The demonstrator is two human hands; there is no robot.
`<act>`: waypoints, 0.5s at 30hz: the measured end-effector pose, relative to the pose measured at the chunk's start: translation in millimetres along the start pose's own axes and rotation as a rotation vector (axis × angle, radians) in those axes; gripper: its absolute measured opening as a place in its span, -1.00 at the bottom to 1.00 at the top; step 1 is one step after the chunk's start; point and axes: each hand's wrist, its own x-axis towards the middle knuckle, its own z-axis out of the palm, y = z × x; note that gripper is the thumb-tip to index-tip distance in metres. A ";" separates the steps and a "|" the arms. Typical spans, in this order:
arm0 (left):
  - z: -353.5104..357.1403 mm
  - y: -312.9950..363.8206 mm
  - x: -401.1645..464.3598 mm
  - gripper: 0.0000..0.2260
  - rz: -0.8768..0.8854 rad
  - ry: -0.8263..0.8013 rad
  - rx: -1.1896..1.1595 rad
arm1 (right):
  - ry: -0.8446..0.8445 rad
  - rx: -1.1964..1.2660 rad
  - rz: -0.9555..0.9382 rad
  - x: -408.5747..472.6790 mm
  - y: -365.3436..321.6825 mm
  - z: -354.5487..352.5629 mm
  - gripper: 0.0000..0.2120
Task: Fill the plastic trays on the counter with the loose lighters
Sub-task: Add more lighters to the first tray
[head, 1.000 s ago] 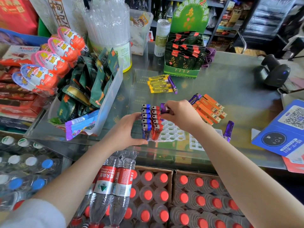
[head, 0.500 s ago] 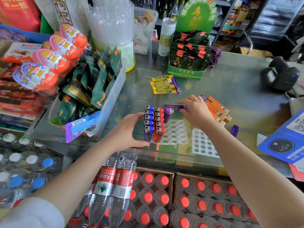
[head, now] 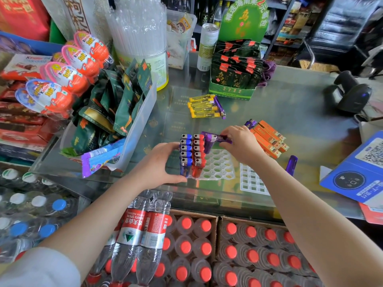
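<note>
On the glass counter (head: 290,104) a white plastic tray (head: 219,166) holds a column of blue lighters (head: 185,154) and a column of red lighters (head: 199,154), standing upright in its left cells; the cells to the right stand unfilled. The left hand (head: 159,164) grips the tray's left side, thumb at its near corner. The right hand (head: 240,143) pinches a purple lighter (head: 215,138) lying sideways just above the tray's far edge, beside the red column. A second tray (head: 251,179) lies to the right. Orange lighters (head: 269,139) sit behind the right hand, yellow lighters (head: 204,106) farther back, and a loose purple lighter (head: 291,164) near the right forearm.
</note>
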 end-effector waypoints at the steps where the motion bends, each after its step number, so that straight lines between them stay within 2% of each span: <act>1: 0.3 0.1 0.0 -0.29 0.005 0.006 -0.005 | 0.002 0.047 -0.017 -2.5 -0.5 -1.5 -0.65; 4: 1.7 -2.1 1.4 -0.31 0.021 0.024 -0.031 | -0.025 0.315 -0.126 -11.9 -7.4 -11.5 -0.56; 6: 2.8 -4.7 2.6 -0.31 0.022 0.022 -0.036 | -0.042 0.438 -0.182 -17.5 -20.1 -15.7 -0.65; 8: 3.6 -6.7 3.3 -0.30 0.014 0.015 -0.040 | 0.014 0.439 -0.216 -19.2 -32.0 -13.3 -0.79; 11: 3.8 -7.4 3.3 -0.30 0.019 0.014 -0.039 | 0.121 0.595 -0.165 -21.3 -44.5 -14.5 -0.94; 13: 3.7 -7.0 2.8 -0.31 0.023 0.011 -0.036 | 0.200 0.778 -0.099 -21.5 -48.4 -21.5 -0.92; 15: 3.6 -6.3 2.6 -0.33 0.027 0.011 -0.041 | 0.221 0.854 -0.061 -21.5 -49.0 -26.3 -0.90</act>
